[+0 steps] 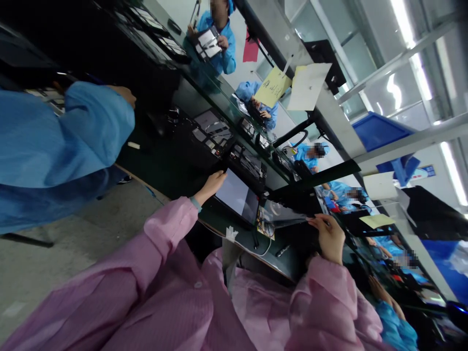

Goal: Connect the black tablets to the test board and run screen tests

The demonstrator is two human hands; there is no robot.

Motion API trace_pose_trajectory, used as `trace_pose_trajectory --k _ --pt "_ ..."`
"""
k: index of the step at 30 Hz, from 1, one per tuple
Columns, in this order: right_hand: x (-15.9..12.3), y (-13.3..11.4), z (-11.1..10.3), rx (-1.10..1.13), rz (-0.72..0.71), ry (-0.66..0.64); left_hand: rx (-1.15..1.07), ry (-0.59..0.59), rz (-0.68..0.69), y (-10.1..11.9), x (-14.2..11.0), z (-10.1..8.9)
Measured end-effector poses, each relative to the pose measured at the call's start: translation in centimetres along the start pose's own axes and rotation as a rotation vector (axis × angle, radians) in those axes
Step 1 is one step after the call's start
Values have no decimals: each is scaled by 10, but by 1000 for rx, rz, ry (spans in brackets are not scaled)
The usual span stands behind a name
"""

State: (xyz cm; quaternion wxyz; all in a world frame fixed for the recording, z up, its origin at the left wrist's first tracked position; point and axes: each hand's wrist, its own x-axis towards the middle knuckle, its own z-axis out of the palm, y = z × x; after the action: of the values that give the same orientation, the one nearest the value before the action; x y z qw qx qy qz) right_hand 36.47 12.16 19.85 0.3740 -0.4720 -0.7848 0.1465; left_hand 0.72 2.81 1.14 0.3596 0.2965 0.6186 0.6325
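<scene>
My left hand grips the left edge of a flat display screen, its thumb at the far corner. The screen has a dark frame and a pale grey face that turns dark at its right end. My right hand is pinched on the end of a clear plastic film, which stretches left toward the screen. Whether the film still touches the screen, I cannot tell. Below the film lies a small patterned yellow-and-dark sheet.
Trays of parts stand behind the screen. A white cable and a small metal tool lie near the bench edge. A co-worker's blue sleeve is close on the left; another person's hand is at right. Paper notes hang above.
</scene>
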Motion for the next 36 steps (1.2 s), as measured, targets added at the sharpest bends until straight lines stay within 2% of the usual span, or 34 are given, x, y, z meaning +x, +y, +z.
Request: trace_pose_trajectory --k 7,17,21,24,27,29,32,34,36 --pt "4 -14 10 64 -29 1 -44 -15 -1 -2 2 0" --pt "12 -55 66 250 -40 -156 -78 -3 6 -5 2 1" --pt "17 -51 103 430 43 -298 -97 -21 30 -4 1 0" --pt "11 -36 146 335 61 -369 -109 -30 50 -2 -1 0" --pt "-10 -28 189 63 -148 -377 -113 -21 45 0 -3 -1" --pt "-31 -29 206 -29 -351 -464 -112 -24 30 0 -5 -1" --pt "-62 -27 200 -64 -539 -632 -103 -15 -1 1 -8 -1" --pt "-78 -18 179 -79 -552 -682 -91 -2 -16 3 -10 -1" --pt "-89 -2 153 -112 -485 -632 -64 35 -49 5 -11 0"
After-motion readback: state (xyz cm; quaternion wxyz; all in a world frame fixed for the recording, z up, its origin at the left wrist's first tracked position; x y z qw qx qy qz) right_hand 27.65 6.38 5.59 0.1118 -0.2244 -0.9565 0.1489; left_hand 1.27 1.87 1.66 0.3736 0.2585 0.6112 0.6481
